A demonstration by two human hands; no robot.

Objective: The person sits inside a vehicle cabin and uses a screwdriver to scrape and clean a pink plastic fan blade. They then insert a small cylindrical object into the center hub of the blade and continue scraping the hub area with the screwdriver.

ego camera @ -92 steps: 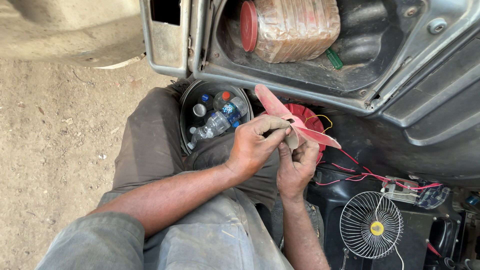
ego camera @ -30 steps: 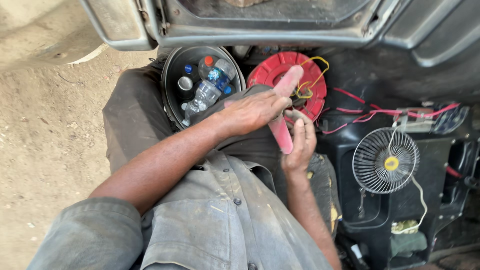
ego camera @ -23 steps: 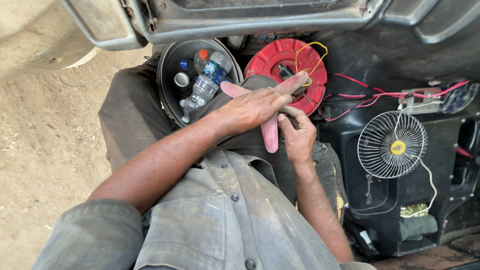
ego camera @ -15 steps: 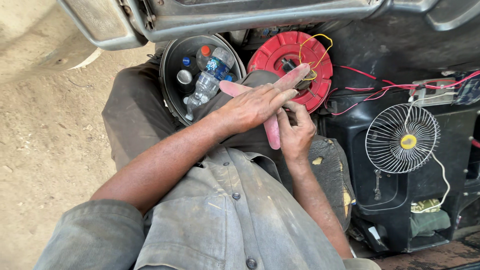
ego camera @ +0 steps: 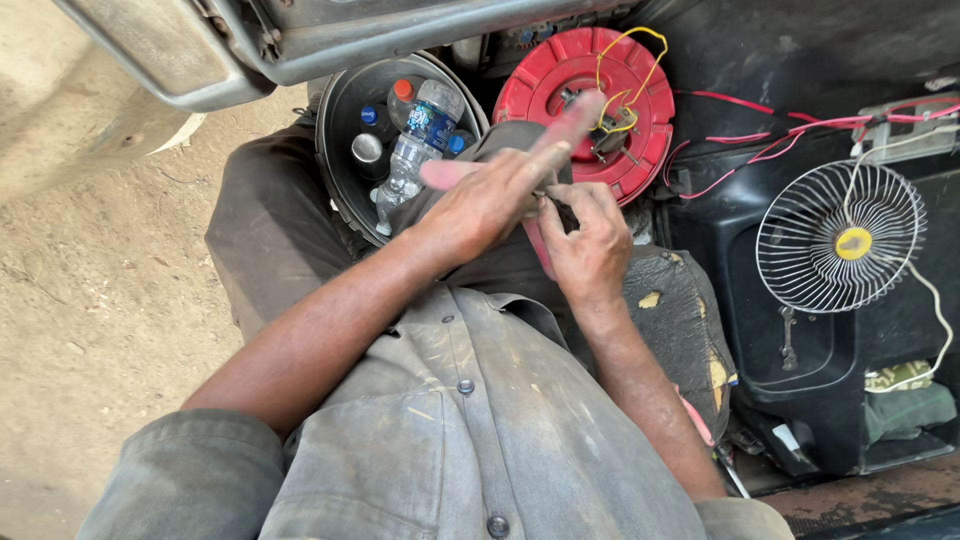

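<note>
My left hand (ego camera: 490, 200) lies flat, fingers straight, on a pink strip (ego camera: 541, 248). My right hand (ego camera: 590, 235) pinches something tiny under it; I cannot tell what. I should press steadily so nothing slips.

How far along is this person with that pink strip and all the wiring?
Looks done: the red round part lies exposed, with a yellow wire looped over its centre. In hand: the right hand grips a pink strip, and the left hand lies across it with fingers stretched, blurred. Seemingly left: red wires trail loose above the wire-cage fan.
</note>
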